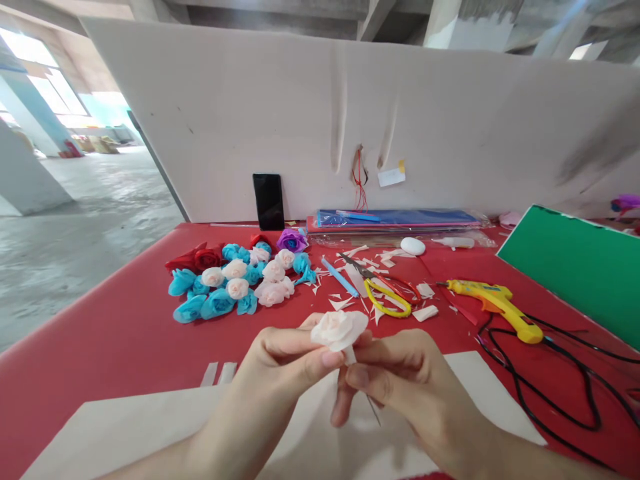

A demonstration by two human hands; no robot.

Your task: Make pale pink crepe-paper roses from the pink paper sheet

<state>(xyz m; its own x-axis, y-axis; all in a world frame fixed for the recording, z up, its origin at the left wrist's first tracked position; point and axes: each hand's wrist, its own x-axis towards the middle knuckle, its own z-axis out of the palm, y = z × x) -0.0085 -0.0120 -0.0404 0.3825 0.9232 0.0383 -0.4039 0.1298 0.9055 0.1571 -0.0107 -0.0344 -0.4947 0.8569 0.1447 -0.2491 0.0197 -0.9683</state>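
Note:
A pale pink paper flower (339,329) on a thin wire stem (373,409) is held up between my two hands, above a white paper sheet (150,427). My left hand (285,363) pinches the bloom from the left, its thumb just under the petals. With thumb and fingers, my right hand (403,373) grips the base of the same flower, where a short paper strip (350,355) hangs down below the petals. The wire slants out beneath the right fingers. Part of the flower's base is hidden behind the fingertips.
Several finished paper flowers (235,270) lie at left on the red table (115,320). Yellow-handled scissors (387,297), a blue pen-like tool (340,277) and paper scraps lie ahead. A yellow glue gun (493,300) with black cable, a green board (575,267) and a leaning phone (269,202) stand around.

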